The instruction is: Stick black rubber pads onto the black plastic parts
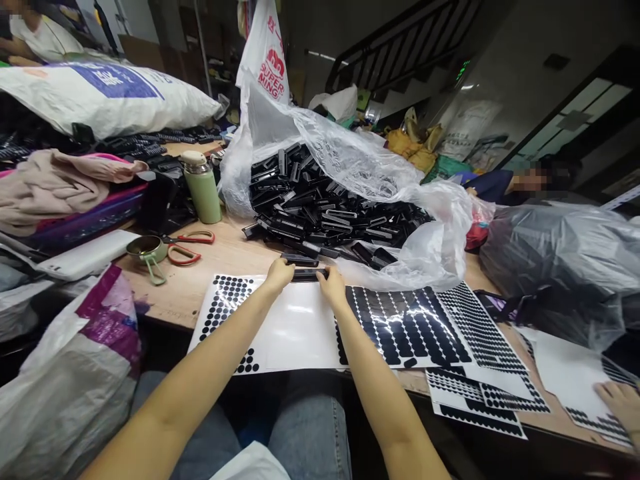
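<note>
Between my left hand (280,275) and my right hand (331,283) is a small black oblong plastic piece (306,274), its two ends pinched in my fingers. Another black piece lies just behind it. Under my wrists a sheet of black stickers (400,320) spreads along the table edge. Its bare white backing (300,327) shows in the middle, with round black dots (225,300) at the left. Behind my hands, a big heap of similar black pieces (325,207) spills from an open clear plastic bag (445,240).
At the left stand a green thermos (202,190), red-handled scissors (193,238) and a green cup (147,248). More sticker sheets (485,327) overlap at the right. A co-worker's hand (620,403) rests at the far right, near a bulky grey plastic bag (560,247). A stuffed white sack (115,97) lies back left.
</note>
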Demonstrator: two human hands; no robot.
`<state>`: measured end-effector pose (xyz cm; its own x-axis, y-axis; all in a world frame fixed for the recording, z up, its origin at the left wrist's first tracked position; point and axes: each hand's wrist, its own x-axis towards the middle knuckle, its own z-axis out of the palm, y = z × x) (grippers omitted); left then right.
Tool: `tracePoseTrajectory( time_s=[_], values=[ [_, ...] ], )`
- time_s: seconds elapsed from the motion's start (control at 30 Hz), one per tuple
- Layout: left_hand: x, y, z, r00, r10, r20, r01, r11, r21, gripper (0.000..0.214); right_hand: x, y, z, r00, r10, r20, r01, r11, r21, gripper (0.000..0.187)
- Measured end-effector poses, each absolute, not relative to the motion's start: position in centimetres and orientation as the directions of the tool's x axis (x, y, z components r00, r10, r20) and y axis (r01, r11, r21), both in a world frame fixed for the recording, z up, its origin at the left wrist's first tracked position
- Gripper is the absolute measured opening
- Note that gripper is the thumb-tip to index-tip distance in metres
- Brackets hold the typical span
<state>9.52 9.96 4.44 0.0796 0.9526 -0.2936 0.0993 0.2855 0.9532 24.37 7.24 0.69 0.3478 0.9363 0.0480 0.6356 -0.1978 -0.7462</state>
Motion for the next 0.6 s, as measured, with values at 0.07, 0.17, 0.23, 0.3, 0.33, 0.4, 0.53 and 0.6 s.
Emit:
tracePoseTrajectory(
  time_s=[0.07,0.17,0.23,0.3,0.33,0.4,0.53,0.6],
  values=[
    [9.5,10.3,4.1,0.061,0.953,-0.296,0.059,0.293,0.954,0.03,23.4,6.9,0.9,0.306,0.951,0.051,0.623,-0.16,-0.765,0.033],
    [6.4,9.7,4.4,0.064,0.953,-0.298,-0.027,0.3,0.954,0.024,20.6,5.3,1.8,0.207,0.969,0.132,0.618,-0.025,-0.786,0.04],
    [2.6,9.0,5.0,-0.012,0.959,-0.285,-0.074,0.283,0.956,0.023,18.1,2.9,2.5,0.136,0.971,0.197,0.622,0.071,-0.78,0.043],
    [-1.8,8.2,5.6,-0.192,0.952,-0.238,-0.145,0.212,0.966,0.028,15.7,-0.3,2.6,-0.012,0.973,0.229,0.627,0.186,-0.757,0.042],
    [-4.1,7.8,5.9,-0.299,0.931,-0.207,-0.191,0.154,0.969,0.028,14.6,-2.1,2.5,-0.149,0.96,0.239,0.615,0.279,-0.738,0.043],
    [-8.0,6.8,6.3,-0.433,0.884,-0.177,-0.259,0.066,0.964,0.021,13.0,-5.0,1.7,-0.485,0.832,0.269,0.59,0.538,-0.601,0.059],
    [-11.4,5.0,6.9,-0.488,0.847,-0.21,-0.351,0.029,0.936,0.014,12.1,-5.6,-0.1,-0.485,0.846,0.221,0.702,0.527,-0.479,0.059],
    [-10.7,4.5,7.0,-0.469,0.841,-0.269,-0.413,0.06,0.909,0.012,12.7,-3.5,-0.3,-0.35,0.917,0.193,0.764,0.399,-0.508,0.054]
  ],
)
